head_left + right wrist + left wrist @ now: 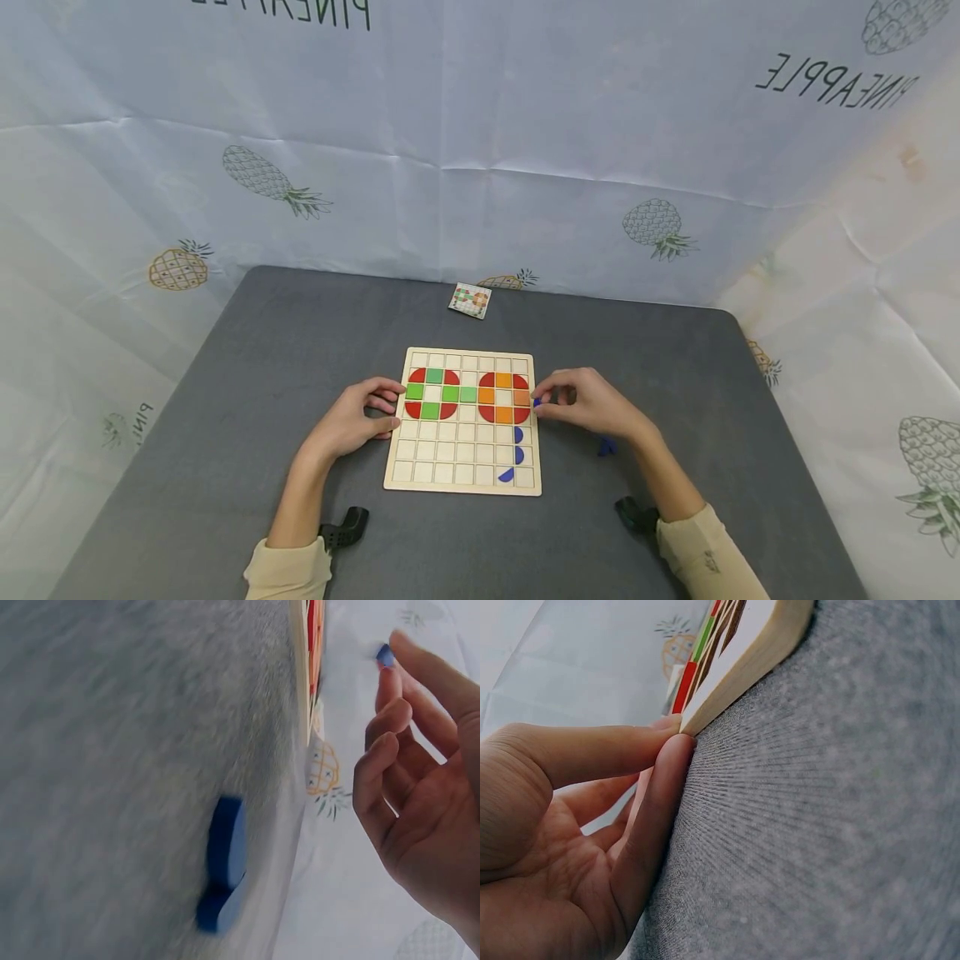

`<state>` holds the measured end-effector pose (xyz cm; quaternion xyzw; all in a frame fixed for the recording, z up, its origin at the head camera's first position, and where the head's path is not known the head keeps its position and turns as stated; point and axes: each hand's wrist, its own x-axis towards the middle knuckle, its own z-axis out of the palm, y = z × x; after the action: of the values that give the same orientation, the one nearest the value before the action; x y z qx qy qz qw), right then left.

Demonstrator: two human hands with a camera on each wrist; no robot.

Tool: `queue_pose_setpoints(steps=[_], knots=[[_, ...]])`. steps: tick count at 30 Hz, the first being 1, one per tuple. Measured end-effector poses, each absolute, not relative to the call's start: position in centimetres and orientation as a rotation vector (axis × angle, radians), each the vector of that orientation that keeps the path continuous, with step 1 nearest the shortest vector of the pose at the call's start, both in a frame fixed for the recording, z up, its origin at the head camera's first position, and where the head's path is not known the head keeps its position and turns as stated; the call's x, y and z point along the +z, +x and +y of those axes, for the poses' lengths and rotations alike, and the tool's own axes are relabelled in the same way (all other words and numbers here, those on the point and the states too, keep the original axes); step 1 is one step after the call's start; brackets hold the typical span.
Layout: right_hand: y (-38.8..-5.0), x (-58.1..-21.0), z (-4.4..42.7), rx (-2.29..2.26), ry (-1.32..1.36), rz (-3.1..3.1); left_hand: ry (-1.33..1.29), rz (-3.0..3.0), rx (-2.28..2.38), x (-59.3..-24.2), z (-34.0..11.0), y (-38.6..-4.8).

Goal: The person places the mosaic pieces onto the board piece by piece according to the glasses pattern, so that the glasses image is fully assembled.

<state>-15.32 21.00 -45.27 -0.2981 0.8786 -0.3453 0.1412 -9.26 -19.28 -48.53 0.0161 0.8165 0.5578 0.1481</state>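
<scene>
A wooden grid board (423,479) lies on the table, with red rounded pieces (412,409), green squares (434,376) and orange squares (504,380) forming two ring shapes. Down its lower right sit three blue half-round pieces (519,455). My left hand (348,423) pinches the board's left edge between thumb and fingers; the left wrist view shows the board's side (742,682) at the fingertips. Just past the board's right edge, my right hand (592,404) pinches a small blue piece (385,655) between thumb and index finger. Its exact shape is mostly hidden.
Loose blue pieces (607,447) lie on the grey table (300,325) under the right forearm. Behind the board is a small pattern card (470,301). A white pineapple-print cloth (450,208) hangs around the table. Each wrist wears a black device (345,527).
</scene>
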Motion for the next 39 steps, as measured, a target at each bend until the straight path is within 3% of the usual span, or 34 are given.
queue_pose_setpoints(steps=[11,20,39], knots=[[-16.2,-45.5,20.5,-0.960,-0.923,2.469,0.040,2.318,1.612,-48.4,-19.2,-9.5],[-14.9,-45.6,20.0,-0.837,-0.993,2.160,0.042,2.314,1.626,-48.3,-19.4,-9.2],[-14.1,-46.2,19.8,-0.792,-1.116,2.173,0.044,2.319,1.618,-48.4,-19.4,-9.2]])
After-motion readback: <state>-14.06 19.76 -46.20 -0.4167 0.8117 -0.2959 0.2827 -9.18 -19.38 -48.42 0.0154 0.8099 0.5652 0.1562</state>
